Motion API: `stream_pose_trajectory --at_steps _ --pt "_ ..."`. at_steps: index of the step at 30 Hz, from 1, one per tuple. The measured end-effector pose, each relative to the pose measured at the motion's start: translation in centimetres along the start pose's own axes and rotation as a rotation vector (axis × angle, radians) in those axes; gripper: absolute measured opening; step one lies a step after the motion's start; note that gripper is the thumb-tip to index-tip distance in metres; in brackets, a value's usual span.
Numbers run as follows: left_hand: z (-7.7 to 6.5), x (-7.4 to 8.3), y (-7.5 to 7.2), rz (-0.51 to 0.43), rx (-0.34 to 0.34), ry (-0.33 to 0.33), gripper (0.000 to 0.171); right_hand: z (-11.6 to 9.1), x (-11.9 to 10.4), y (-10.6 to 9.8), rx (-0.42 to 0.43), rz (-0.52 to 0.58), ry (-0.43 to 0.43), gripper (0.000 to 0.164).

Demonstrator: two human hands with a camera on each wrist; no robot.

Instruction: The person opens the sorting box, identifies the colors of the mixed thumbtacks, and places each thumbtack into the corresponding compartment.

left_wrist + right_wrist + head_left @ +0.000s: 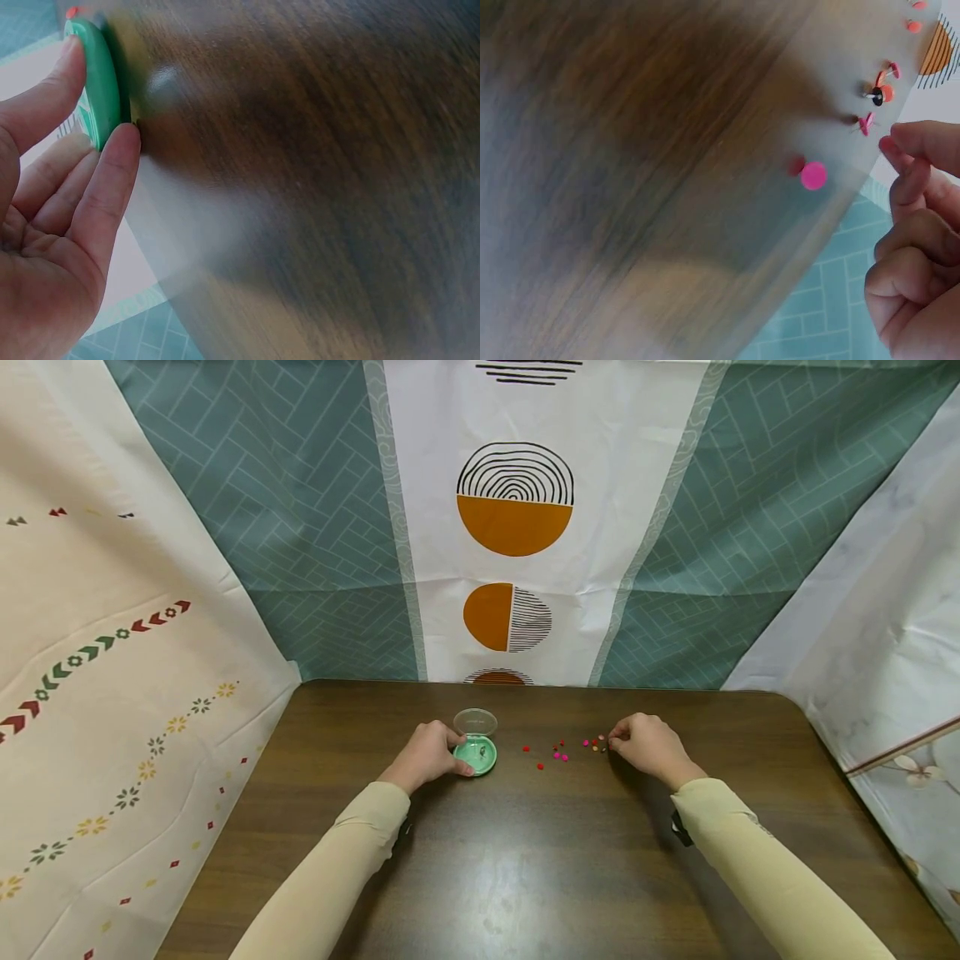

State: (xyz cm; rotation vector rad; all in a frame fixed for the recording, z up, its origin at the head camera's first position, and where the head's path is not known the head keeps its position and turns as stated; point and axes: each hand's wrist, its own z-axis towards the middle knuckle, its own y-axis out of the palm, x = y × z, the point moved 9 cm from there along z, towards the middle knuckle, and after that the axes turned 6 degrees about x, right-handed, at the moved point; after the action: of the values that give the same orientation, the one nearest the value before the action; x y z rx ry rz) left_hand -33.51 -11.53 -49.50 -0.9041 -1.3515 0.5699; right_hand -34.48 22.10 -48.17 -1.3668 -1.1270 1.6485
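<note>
My left hand [431, 752] grips a small round green case [486, 763] at its left side, thumb and fingers on its rim. The case's clear lid [476, 721] stands raised at the back, and something small and dark lies inside. In the left wrist view the green case [101, 82] shows edge-on between thumb and fingers. My right hand [648, 743] is at the right end of scattered thumbtacks, fingers bent and tips close together. In the right wrist view its fingertips are beside a pink thumbtack [865, 124]; whether they pinch one is unclear.
Red and pink thumbtacks [560, 757] lie scattered between the hands on the brown wooden table [517, 860]. Another pink thumbtack [814, 175] and a black thumbtack [877, 96] show in the right wrist view. A patterned cloth [517, 552] hangs behind the table's far edge.
</note>
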Motion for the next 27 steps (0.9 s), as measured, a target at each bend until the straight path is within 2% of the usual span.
stream_pose_trajectory --at_steps 8,16,27 --pt "0.2 -0.1 0.1 0.016 -0.007 0.0 0.063 -0.3 0.0 0.7 -0.051 0.002 0.079 0.014" --pt "0.2 0.0 0.3 0.018 -0.013 -0.005 0.062 -0.7 0.0 1.1 -0.08 0.0 0.095 0.014" --pt "0.0 -0.1 0.2 0.013 -0.014 0.001 0.062 -0.6 -0.9 1.8 -0.1 0.044 0.003 0.013"
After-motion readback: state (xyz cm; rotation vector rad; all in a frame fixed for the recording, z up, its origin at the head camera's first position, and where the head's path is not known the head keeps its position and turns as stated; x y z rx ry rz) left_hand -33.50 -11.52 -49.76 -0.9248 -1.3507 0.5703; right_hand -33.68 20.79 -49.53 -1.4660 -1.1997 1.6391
